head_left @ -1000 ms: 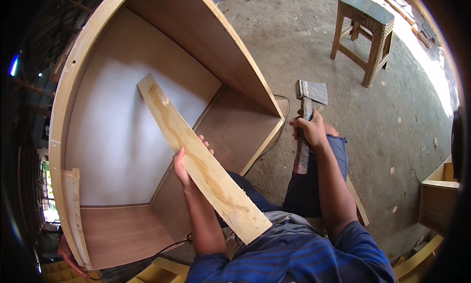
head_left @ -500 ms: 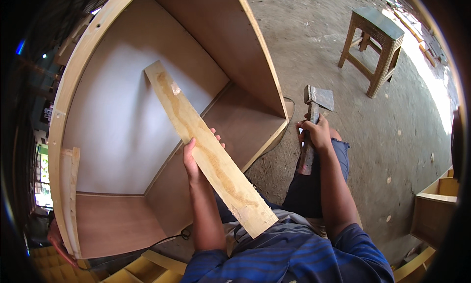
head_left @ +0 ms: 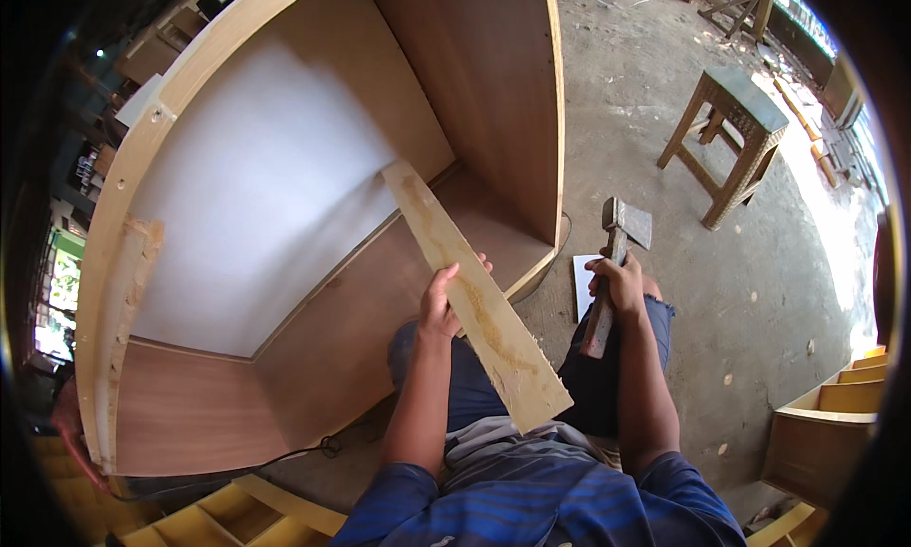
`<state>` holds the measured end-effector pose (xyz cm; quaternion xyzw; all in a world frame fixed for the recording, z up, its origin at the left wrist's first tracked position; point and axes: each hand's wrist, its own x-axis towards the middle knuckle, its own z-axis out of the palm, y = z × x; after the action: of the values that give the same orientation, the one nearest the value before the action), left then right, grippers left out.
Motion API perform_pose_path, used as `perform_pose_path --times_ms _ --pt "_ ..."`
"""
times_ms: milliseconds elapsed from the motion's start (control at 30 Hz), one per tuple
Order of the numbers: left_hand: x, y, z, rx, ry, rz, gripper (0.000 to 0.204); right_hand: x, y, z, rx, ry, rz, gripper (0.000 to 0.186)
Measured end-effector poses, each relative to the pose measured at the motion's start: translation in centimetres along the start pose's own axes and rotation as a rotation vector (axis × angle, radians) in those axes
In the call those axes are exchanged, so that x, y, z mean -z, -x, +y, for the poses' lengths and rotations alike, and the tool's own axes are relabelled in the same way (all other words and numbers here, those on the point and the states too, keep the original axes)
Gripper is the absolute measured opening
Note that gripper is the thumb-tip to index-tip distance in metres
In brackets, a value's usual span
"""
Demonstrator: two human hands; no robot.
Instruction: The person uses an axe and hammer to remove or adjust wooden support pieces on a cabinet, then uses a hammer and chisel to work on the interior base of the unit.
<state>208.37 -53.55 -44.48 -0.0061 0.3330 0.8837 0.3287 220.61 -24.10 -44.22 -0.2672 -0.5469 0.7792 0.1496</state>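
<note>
My left hand (head_left: 442, 300) is closed round a flat wooden plank (head_left: 474, 310), thumb on the near edge, fingertips showing beyond the far edge. The plank slants from the open cabinet (head_left: 558, 167) down toward my lap. Its lower end looks rough and splintery. In my right hand (head_left: 619, 283) is a hatchet (head_left: 600, 324), gripped by its worn wooden handle below the head. The hatchet's grey metal blade (head_left: 634, 226) points up and to the right, over my right knee and apart from the plank.
A stool (head_left: 745, 111) with a dark top stands at the far right. Near my right knee lies a white flat piece (head_left: 583, 281). Yellow-lined wooden compartments (head_left: 826, 424) sit at the right, with more (head_left: 204, 519) at the lower left. A dark cable (head_left: 327, 445) runs by the cabinet.
The plank's upper end has swung right and downward, with my left hand moving right. The hatchet sits slightly lower, still in my right hand. The view has shifted too.
</note>
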Motion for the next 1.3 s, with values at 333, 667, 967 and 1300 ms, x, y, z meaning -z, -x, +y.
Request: perform_pose_path --times_ms 333,667,967,1300 --pt "4.8 -10.3 -5.7 0.185 -0.029 0.046 0.033 2.3 6.8 -1.0 -0.108 0.181 -0.006 0.039" --pt "6.2 -15.1 -7.8 0.235 -0.059 0.046 0.031 2.5 11.2 -0.6 -0.19 0.059 0.042 0.053" --pt "6.4 -16.1 -8.1 0.203 -0.083 0.116 0.031 1.5 9.9 1.7 -0.152 -0.013 0.111 0.038" --pt "-1.1 -7.8 -13.2 0.22 0.002 0.077 0.032 2.4 8.8 1.8 -0.056 0.144 0.186 0.028"
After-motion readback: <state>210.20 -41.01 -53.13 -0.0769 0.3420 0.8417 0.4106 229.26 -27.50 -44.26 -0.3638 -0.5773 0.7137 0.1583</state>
